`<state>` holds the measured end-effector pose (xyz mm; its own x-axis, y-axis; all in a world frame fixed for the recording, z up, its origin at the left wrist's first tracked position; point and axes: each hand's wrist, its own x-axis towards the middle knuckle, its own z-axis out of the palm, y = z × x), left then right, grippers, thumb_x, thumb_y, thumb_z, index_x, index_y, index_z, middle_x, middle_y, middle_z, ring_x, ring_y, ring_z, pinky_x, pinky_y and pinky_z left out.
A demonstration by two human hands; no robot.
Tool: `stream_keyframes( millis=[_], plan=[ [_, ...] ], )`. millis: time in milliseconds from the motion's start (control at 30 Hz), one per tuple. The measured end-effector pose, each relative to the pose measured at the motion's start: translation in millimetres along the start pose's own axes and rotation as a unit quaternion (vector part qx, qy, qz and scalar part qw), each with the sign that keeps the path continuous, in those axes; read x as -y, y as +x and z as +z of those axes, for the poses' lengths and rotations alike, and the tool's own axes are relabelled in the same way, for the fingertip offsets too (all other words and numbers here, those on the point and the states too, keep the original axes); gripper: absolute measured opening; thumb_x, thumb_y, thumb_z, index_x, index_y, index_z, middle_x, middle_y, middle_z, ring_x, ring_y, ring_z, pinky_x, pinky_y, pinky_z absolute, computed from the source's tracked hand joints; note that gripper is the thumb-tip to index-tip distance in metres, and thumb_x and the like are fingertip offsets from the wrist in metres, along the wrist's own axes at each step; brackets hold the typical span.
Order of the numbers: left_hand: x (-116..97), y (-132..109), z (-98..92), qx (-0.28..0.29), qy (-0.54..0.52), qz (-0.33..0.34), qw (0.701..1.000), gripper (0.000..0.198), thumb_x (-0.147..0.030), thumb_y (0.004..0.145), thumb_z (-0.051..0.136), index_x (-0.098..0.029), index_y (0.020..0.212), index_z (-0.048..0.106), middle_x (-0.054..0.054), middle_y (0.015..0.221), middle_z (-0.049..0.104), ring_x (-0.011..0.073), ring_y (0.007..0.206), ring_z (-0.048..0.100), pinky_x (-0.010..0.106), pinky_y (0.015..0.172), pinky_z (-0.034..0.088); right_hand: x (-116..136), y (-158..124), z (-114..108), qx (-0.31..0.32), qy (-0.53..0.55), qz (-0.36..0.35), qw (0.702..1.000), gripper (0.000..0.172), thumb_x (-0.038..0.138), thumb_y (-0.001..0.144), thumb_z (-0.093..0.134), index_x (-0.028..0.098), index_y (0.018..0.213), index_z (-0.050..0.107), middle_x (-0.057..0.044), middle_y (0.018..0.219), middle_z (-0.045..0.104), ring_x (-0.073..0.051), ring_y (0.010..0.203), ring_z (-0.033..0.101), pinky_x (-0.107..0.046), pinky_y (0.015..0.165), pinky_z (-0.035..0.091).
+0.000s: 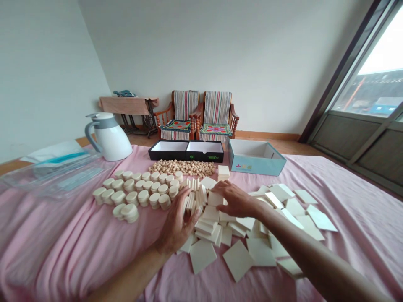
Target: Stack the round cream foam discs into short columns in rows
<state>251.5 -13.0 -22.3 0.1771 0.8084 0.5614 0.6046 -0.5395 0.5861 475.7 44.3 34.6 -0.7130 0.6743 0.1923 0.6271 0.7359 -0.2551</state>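
Observation:
Beside a row of thin square wooden tiles (pixel 201 196) standing on edge, my left hand (pixel 176 224) has its fingers stretched and the thumb apart, bracketing the near left part of the row. My right hand (pixel 234 200) reaches in from the other side, its fingers bent over a flat square wooden tile (pixel 215 199) with the thumb at the near edge. Under and around both hands lies a loose heap of pale square tiles (pixel 209 214). Left of my left hand stand several short stacks of round wooden discs (pixel 143 197).
Small wooden beads (pixel 182 167) lie in a band behind the discs. Farther back are a black two-part box (pixel 201 157) and a light blue box (pixel 258 165). A white jug (pixel 112 140) and clear plastic packaging (pixel 56 167) stand left on the pink cloth (pixel 78 235).

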Motion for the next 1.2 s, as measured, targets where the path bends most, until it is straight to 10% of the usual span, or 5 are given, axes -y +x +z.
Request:
stream_keyframes(
  millis=[300,500,700,933,1200],
  plan=[
    [0.4,0.4,0.8,-0.012,0.032,-0.002,0.999,0.05,-0.031,0.089,0.049,-0.018,0.135,0.033,0.014,0.139,0.04,0.0256,0.132,0.035,0.046,0.109,0.03,1.2,-1.5,5.1,-0.04,-0.067,0.051,0.996,0.031,0.021,0.069,0.059,0.013,0.099,0.061,-0.012,0.1,0.058,-0.023,0.096,0.048,-0.033,0.085,0.039],
    [0.6,2.0,0.3,-0.028,0.039,0.007,0.999,0.047,-0.03,0.089,0.047,-0.019,0.133,0.035,0.013,0.136,0.042,0.0265,0.13,0.036,0.047,0.108,0.032,-52.7,-3.0,-20.5,-0.127,-0.081,0.256,0.955,0.029,0.031,0.074,0.055,0.013,0.095,0.064,-0.012,0.089,0.066,-0.022,0.086,0.058,-0.03,0.077,0.04],
    [3.7,0.3,0.5,-0.02,0.039,-0.009,0.999,0.048,-0.032,0.089,0.046,-0.021,0.134,0.034,0.013,0.137,0.041,0.0269,0.13,0.036,0.047,0.108,0.031,-98.5,8.0,-14.4,-0.03,-0.128,0.39,0.911,0.032,0.036,0.076,0.05,0.011,0.084,0.069,-0.021,0.089,0.069,-0.027,0.083,0.065,-0.029,0.063,0.042],
    [1.0,1.1,-0.2,-0.027,0.037,-0.011,0.999,0.046,-0.031,0.089,0.046,-0.02,0.132,0.036,0.013,0.136,0.042,0.0276,0.129,0.037,0.047,0.107,0.033,-96.6,15.9,-4.4,-0.036,-0.112,0.415,0.902,0.041,0.044,0.083,0.045,0.012,0.093,0.069,-0.021,0.095,0.069,-0.025,0.084,0.066,-0.028,0.063,0.043],
    [-0.7,4.7,0.0,-0.036,0.034,0.006,0.999,0.045,-0.031,0.089,0.047,-0.02,0.131,0.036,0.012,0.134,0.043,0.0267,0.128,0.038,0.047,0.108,0.031,-102.9,-14.8,-47.7,-0.124,-0.07,0.333,0.932,0.028,0.036,0.083,0.049,0.018,0.08,0.07,-0.007,0.081,0.071,-0.017,0.079,0.065,-0.022,0.065,0.04]
  ],
)
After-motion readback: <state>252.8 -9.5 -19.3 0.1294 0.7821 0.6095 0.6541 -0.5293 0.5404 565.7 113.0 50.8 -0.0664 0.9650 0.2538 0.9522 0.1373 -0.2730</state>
